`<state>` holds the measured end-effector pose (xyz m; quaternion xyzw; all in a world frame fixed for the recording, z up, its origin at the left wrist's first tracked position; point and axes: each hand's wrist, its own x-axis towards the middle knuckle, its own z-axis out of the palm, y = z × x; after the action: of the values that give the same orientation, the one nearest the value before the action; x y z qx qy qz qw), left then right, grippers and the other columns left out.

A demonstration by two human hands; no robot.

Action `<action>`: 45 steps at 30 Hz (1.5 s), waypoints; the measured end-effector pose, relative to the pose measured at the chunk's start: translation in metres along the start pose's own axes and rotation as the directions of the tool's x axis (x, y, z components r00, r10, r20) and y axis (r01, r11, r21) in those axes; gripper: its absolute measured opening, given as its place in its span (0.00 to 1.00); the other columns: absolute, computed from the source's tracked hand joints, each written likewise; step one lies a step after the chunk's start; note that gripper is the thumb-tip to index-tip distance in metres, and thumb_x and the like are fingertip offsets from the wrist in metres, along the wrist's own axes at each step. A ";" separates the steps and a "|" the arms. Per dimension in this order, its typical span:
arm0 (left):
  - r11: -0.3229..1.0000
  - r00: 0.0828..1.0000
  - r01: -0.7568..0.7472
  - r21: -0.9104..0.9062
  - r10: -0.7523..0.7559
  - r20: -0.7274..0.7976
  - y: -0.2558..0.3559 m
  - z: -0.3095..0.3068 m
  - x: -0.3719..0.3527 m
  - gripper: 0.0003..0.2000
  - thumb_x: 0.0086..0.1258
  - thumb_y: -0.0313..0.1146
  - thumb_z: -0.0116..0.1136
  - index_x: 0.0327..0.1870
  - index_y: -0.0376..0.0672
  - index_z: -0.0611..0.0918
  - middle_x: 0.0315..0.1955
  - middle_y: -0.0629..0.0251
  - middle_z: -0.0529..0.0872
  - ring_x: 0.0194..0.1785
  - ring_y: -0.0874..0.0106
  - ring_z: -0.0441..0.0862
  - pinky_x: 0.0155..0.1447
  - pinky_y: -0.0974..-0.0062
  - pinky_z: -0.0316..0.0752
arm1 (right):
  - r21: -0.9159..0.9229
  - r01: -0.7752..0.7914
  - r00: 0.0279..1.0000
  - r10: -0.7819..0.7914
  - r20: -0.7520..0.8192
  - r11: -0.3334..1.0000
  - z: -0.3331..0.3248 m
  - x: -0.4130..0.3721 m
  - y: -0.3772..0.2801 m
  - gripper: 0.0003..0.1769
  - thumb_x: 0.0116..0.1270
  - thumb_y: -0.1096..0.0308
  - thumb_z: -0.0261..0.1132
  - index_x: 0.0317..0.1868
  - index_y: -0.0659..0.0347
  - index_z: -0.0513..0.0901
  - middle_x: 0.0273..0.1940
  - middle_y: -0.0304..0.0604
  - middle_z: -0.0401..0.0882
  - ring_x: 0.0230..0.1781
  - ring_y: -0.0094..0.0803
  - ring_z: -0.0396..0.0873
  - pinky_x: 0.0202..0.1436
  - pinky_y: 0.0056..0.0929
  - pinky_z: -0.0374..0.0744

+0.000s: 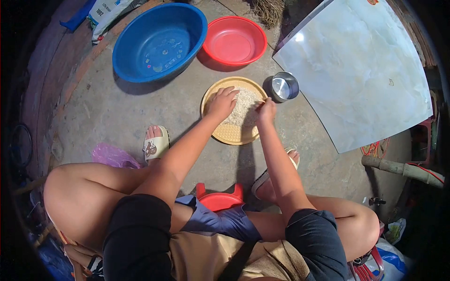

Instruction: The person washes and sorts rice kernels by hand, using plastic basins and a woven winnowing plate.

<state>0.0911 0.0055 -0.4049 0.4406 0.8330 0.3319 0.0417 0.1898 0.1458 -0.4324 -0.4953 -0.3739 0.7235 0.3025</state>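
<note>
A round, tan woven-looking tray lies on the floor in front of me, with a spread of pale grain that looks like rice on it. My left hand rests at the tray's left side, its fingers stretched out and touching the edge of the grain. On the opposite side my right hand is closed at the tray's right rim, the fingers curled and partly hidden. Just beyond that hand stands a small metal bowl, apart from the tray.
A large blue basin and a smaller red basin stand behind the tray. A glossy marble-patterned panel lies at right, near a bamboo pole. Between my legs is a red plastic stool; a purple plastic bag lies left.
</note>
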 end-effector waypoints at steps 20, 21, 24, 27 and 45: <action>0.936 0.985 0.149 -0.318 -0.112 0.134 0.015 -0.031 0.033 0.11 0.52 0.30 0.60 0.38 0.41 0.82 0.31 0.57 0.83 0.33 0.67 0.81 0.39 0.73 0.74 | 0.128 -0.683 0.680 0.563 0.470 0.719 0.016 0.012 0.019 0.19 0.71 0.58 0.38 0.41 0.63 0.70 0.30 0.41 0.74 0.28 0.31 0.76 0.29 0.27 0.81; 0.947 0.971 0.196 -0.255 -0.152 0.183 0.008 -0.024 0.030 0.10 0.52 0.29 0.59 0.36 0.40 0.82 0.29 0.56 0.82 0.32 0.65 0.80 0.39 0.72 0.74 | 0.176 -0.704 0.665 0.550 0.505 0.688 0.014 0.011 0.017 0.18 0.70 0.61 0.38 0.41 0.63 0.70 0.26 0.40 0.73 0.25 0.31 0.75 0.27 0.27 0.81; 0.985 0.951 0.152 -0.083 -0.123 0.282 -0.004 -0.007 0.009 0.08 0.52 0.31 0.59 0.32 0.40 0.80 0.28 0.53 0.80 0.36 0.57 0.78 0.42 0.64 0.73 | 0.211 -0.649 0.740 0.543 0.396 0.731 0.007 0.017 0.019 0.16 0.69 0.63 0.37 0.37 0.62 0.70 0.25 0.39 0.72 0.24 0.29 0.73 0.26 0.26 0.79; 0.999 0.943 0.046 -0.029 -0.034 0.331 -0.010 0.004 -0.017 0.08 0.51 0.27 0.59 0.33 0.39 0.80 0.32 0.53 0.80 0.39 0.56 0.78 0.45 0.63 0.73 | 0.256 -0.648 0.734 0.500 0.459 0.717 0.001 0.016 0.017 0.14 0.67 0.64 0.36 0.31 0.60 0.68 0.23 0.37 0.68 0.24 0.27 0.71 0.25 0.24 0.77; 0.954 0.982 0.166 -0.249 -0.137 0.130 0.006 -0.018 0.015 0.08 0.53 0.28 0.60 0.33 0.36 0.78 0.29 0.57 0.80 0.32 0.65 0.79 0.39 0.71 0.73 | 0.197 -0.663 0.716 0.537 0.446 0.722 0.018 -0.002 -0.003 0.18 0.71 0.62 0.37 0.42 0.69 0.67 0.30 0.43 0.71 0.31 0.32 0.75 0.33 0.27 0.81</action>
<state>0.0800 0.0096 -0.3838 0.3838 0.8105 0.4084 0.1704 0.1740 0.1413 -0.4248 -0.3896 -0.1060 0.9132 0.0547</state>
